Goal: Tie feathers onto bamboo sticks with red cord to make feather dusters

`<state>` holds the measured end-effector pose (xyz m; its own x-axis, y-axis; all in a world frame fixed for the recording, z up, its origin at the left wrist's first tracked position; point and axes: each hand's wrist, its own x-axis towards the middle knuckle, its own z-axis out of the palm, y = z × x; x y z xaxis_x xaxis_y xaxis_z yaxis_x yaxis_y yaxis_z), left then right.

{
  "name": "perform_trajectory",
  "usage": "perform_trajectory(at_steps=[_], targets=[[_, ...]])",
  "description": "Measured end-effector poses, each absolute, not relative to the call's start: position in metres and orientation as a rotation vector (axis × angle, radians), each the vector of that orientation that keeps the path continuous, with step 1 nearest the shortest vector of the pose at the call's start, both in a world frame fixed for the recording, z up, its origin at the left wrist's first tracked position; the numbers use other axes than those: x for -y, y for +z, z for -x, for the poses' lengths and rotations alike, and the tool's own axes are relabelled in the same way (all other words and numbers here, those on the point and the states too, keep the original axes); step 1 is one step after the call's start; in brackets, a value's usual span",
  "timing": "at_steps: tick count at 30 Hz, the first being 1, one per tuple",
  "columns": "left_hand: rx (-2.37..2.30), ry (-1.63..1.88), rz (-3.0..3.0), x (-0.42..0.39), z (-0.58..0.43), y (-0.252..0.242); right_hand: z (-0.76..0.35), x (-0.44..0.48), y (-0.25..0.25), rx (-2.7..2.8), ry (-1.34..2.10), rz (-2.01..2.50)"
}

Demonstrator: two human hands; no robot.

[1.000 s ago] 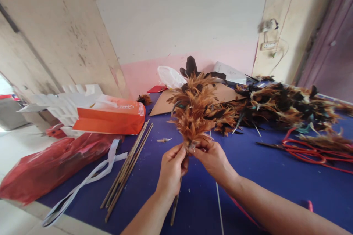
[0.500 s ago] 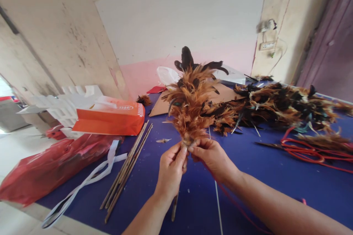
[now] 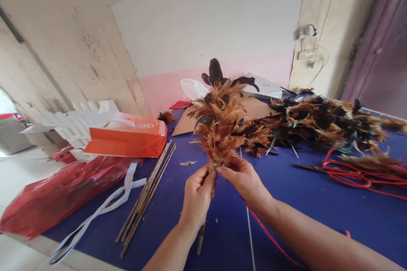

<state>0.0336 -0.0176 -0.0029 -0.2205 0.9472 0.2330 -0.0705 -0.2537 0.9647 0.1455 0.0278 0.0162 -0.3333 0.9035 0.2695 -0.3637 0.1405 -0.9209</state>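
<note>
A feather duster (image 3: 221, 123) with brown feathers and black plumes at its top stands upright between my hands. My left hand (image 3: 199, 190) is closed round its stick just under the feathers, and the stick's lower end (image 3: 201, 239) shows below. Thumb and fingers of my right hand (image 3: 246, 180) pinch at the base of the feathers. From beneath that hand a pink-red string (image 3: 270, 235) trails down toward the front edge. Whether the right fingers grip the string or the feather base is partly hidden.
Several thin sticks (image 3: 148, 197) lie at left beside white strapping (image 3: 104, 207), an orange bag (image 3: 127, 139) and a red plastic bag (image 3: 63, 190). Feathers (image 3: 324, 123) are heaped at right behind red-handled scissors (image 3: 343, 171). Cardboard (image 3: 184, 123) lies behind the duster.
My right hand has shifted very slightly at the feather base, and the string below it has swung a little. The duster's top sits slightly lower in view.
</note>
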Motion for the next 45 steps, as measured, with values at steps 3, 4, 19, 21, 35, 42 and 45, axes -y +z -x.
perform_trajectory(at_steps=[3,4,19,21,35,42,45], targets=[[-1.154,1.58,-1.216,0.017,-0.034,-0.003,-0.145,-0.029,0.015,1.266,1.452,0.586],[-1.155,1.575,-1.219,0.017,-0.034,-0.003,-0.145,-0.029,0.014,1.259,1.446,0.598],[-1.195,1.567,-1.195,0.016,-0.035,-0.006,-0.147,-0.03,0.014,1.239,1.51,0.463],[-1.198,1.564,-1.187,0.016,-0.035,-0.006,-0.147,-0.03,0.013,1.233,1.511,0.469],[-1.199,1.595,-1.145,0.018,-0.032,-0.002,-0.143,-0.03,0.008,1.072,1.505,0.577],[-1.216,1.618,-1.164,0.017,-0.033,-0.002,-0.142,-0.031,0.003,1.249,1.548,0.496],[-1.239,1.61,-1.153,0.017,-0.034,-0.001,-0.142,-0.03,0.005,1.222,1.571,0.514]])
